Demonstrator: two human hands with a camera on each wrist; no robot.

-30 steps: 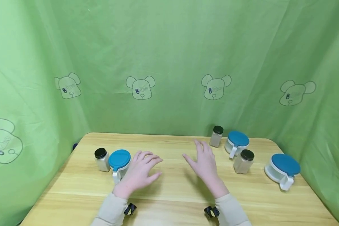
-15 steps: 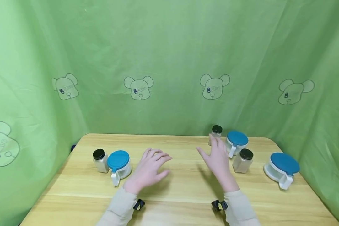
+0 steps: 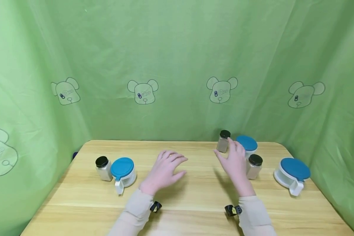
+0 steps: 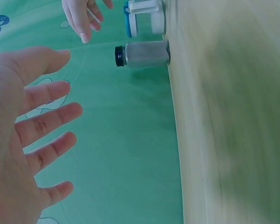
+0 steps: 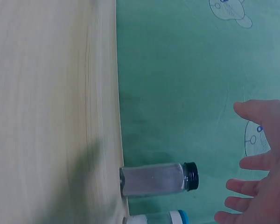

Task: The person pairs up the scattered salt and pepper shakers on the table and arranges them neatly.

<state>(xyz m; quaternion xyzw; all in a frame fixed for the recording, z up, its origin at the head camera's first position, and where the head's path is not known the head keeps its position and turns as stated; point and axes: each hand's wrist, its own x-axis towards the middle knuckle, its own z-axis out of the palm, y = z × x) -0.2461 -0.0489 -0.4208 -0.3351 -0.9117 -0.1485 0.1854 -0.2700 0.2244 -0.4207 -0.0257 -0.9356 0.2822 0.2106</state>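
Observation:
My left hand [image 3: 165, 170] hovers over the middle of the table, fingers spread and holding nothing. My right hand [image 3: 236, 164] is raised with parted fingers, nearest to a small clear jar [image 3: 223, 144] with a black lid at the back. In the right wrist view that black-lidded jar [image 5: 154, 179] stands apart from the fingers and holds greyish contents. Behind the right hand are a blue-lidded pot [image 3: 246, 143] and a second black-lidded jar [image 3: 254, 167], both partly covered by it. Left of my left hand stand another blue-lidded pot [image 3: 123, 170] with a white handle and a jar [image 3: 104, 168].
A third blue-lidded pot [image 3: 293, 173] stands near the right edge of the wooden table [image 3: 191, 219]. Green cloth [image 3: 177, 111] printed with bear heads hangs behind the table and along both sides.
Both hands have moved to the right. The right hand has come close to the back jar, and the left has moved away from the left pot. The jars and pots stay in place.

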